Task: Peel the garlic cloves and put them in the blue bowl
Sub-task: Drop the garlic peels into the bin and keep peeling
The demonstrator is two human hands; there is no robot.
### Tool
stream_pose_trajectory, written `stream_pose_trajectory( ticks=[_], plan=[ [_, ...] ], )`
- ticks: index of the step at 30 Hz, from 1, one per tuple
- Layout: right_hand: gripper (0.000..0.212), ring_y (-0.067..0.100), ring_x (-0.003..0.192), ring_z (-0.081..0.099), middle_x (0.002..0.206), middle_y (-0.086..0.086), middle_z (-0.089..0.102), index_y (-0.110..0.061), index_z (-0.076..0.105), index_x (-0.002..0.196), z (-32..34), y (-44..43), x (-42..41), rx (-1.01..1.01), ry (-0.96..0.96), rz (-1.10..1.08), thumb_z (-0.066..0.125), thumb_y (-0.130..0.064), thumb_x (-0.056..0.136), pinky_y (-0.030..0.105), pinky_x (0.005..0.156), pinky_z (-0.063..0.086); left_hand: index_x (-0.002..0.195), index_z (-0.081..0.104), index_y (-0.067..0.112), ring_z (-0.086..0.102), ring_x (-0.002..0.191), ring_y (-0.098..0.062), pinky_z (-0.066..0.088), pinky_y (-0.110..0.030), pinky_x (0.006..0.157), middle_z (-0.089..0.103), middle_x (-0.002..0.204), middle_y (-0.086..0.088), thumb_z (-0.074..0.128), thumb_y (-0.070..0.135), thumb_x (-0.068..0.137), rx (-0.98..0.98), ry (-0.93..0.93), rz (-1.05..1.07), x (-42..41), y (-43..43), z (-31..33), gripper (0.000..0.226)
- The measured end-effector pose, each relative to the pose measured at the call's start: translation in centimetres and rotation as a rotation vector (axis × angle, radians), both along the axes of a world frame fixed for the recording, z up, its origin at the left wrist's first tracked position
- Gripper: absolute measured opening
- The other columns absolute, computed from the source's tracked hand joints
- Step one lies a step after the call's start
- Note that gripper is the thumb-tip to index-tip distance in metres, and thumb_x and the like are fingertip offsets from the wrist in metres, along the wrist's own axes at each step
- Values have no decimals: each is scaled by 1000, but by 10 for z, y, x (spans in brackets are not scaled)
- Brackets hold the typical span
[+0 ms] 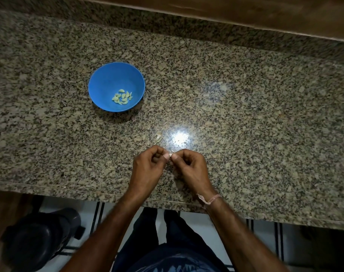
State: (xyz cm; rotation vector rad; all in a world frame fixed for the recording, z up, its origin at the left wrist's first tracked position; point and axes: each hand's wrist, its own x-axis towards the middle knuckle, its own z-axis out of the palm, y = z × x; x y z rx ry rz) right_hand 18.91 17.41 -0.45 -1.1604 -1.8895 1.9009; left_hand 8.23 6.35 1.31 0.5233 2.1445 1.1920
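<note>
Head view looks down at a speckled stone counter (245,114); two bare hands meet near its front edge, just in front of the person; the left hand (147,165) and the right hand (190,165) come together at the fingertips; both have curled fingers; between them sits one small pale garlic clove (169,155); the thumb and first finger of each hand pinch it from its own side; the clove is mostly hidden by the fingertips, so only a little white bit shows; whether its skin is on or off I cannot tell.

A thin pink thread (209,200) is tied round the right wrist.

A small scrap of garlic skin (157,138) lies on the counter just beyond the hands; a bright spot of light (180,137) shines on the stone beside it.

The blue bowl (104,83) sits on the counter, further back and to the left, well apart from the hands; it stands upright; a little heap of peeled cloves (122,97) lies in its bottom, pale yellow-green and bunched close together.

A brown wooden strip (245,10) runs along the far side of the counter; below the front edge the person's dark trousers (177,232) show, over a white floor with dark lines; a big black object (39,238) stands on the floor at the left; it is too dark to tell what it is.
</note>
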Motion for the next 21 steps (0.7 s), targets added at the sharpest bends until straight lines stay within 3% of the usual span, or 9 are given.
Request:
stream_pose_trajectory(
  ticks=[3, 6, 9, 12, 21],
  plan=[
    [10, 22, 76, 73, 82, 4, 76, -10, 77, 92, -2, 3, 0, 84, -7, 63, 70, -16, 98, 32, 70, 62, 93, 73, 20, 68, 77, 1, 50, -9, 65, 73, 81, 9, 70, 22, 98, 5, 41, -15, -2, -1, 4, 6],
    [8, 19, 82, 75, 87, 1, 78, -11, 78, 96, -3, 4, 1, 87, -10, 85, 71, -16, 98, 38, 78, 64, 94, 74, 20, 68, 77, 0, 49, -8, 64, 73, 82, 8, 70, 22, 98, -23, 32, 16, -3, -1, 2, 6],
    [8, 27, 80, 75, 85, 6, 77, -12, 77, 97, -3, 1, 2, 44, -2, 40, 73, -19, 97, 47, 75, 64, 98, 74, 18, 72, 77, -4, 53, -13, 66, 75, 85, 4, 68, 19, 100, 4, -68, 68, -2, 0, 1, 6],
    [9, 23, 81, 75, 86, 5, 77, -11, 77, 96, -3, 1, 2, 52, -4, 1, 74, -19, 96, 48, 77, 64, 101, 75, 16, 74, 77, -7, 57, -17, 68, 76, 85, 2, 70, 16, 98, 27, -90, 76, 0, -2, 2, 5],
    [7, 14, 82, 73, 85, -4, 76, -14, 78, 96, 1, 4, 2, 211, -55, 109, 74, -20, 95, 43, 78, 63, 99, 79, 18, 70, 78, -2, 55, -13, 67, 75, 85, 9, 76, 23, 94, -18, 70, 4, -4, -10, 4, 8]
  ],
)
